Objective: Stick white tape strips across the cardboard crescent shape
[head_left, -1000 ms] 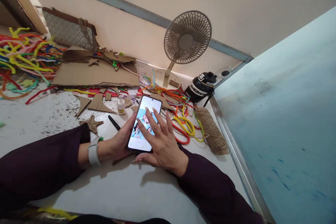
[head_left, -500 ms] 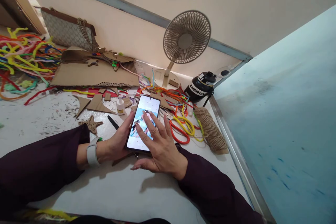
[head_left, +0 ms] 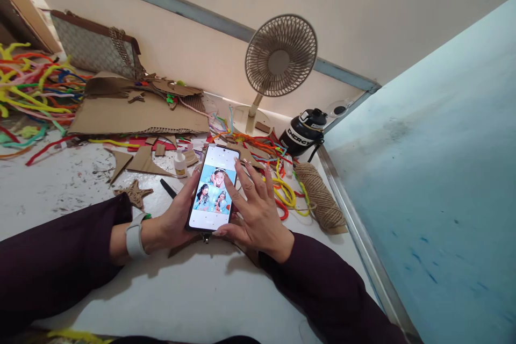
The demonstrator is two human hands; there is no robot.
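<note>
Gripping: left hand [head_left: 175, 223] closed round the left edge of the phone [head_left: 212, 191], display up, photos of people lit on it
Phone position: held above the white table [head_left: 161, 290], top end leaning between 12 and 1 o'clock
Right hand: holds nothing, fingers spread at the phone's 3 o'clock edge, one fingertip over the display, can't tell if it touches
Clock ref: phone as centre, 12 away from the person
9 o'clock: black pen [head_left: 168, 188] near the left hand, brown star [head_left: 136, 193] farther out
10 o'clock: small white bottle [head_left: 180, 164], upright, near
10 to 11: large cardboard piece [head_left: 133, 117], lying flat
1 o'clock: fan [head_left: 281, 59], standing at the wall
2 o'clock: black ENERGY bottle [head_left: 300, 137]
3 o'clock: twine roll [head_left: 320, 196] on its side
</note>
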